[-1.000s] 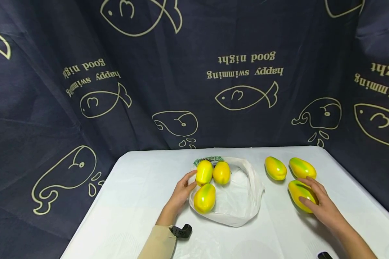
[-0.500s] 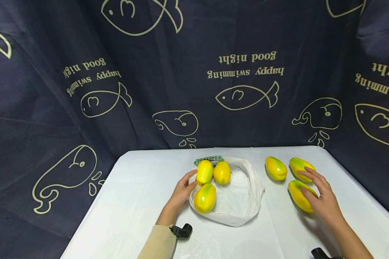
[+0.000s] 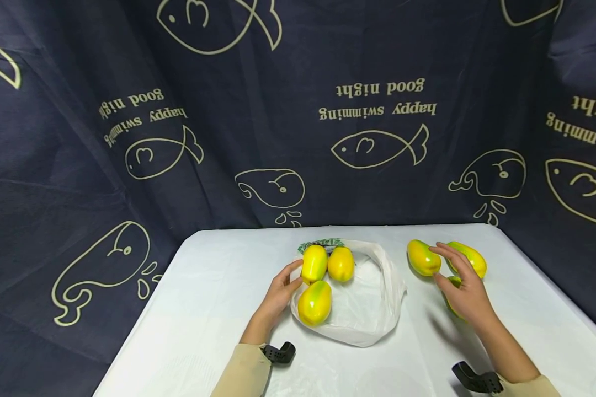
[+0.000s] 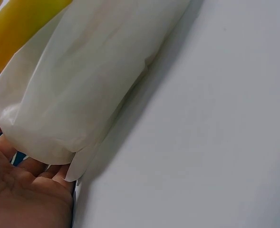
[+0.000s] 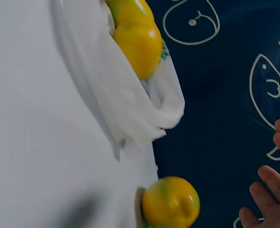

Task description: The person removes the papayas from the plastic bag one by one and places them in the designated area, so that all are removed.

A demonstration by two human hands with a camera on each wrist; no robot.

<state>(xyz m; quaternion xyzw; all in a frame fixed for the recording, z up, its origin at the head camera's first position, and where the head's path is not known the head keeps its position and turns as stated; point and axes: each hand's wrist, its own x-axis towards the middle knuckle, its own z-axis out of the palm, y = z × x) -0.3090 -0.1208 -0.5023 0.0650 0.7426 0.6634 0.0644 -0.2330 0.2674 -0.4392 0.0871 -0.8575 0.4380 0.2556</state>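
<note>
Toward near edge of desk: black wrist devices, left and right; keep the right one clear of bag plastic.
Near loose fruit: near right edge of desk, mostly hidden under the right hand; green-yellow bit shows. Easy to knock, so best lift over it.
Left hand: at bag's left rim, fingertips behind plastic in wrist view; can't tell if pinching or just resting. Should keep rim steady.
Right hand: wide, thumb and fingers apart, holds nothing; hovers, gap to fruit in wrist view. Step looks like picking up a loose fruit: come down level, span its fat middle, close gently; smooth skin may slip or roll.
White bag: mid-desk, mouth up, right half roomy.
Bagged fruit: front one, back-left, back-right, all on bag's left side.
Far loose fruit: left one and right one, by far right corner; left looks the easier pick, nearer bag.
Curtain: beyond far edge, fish prints.
</note>
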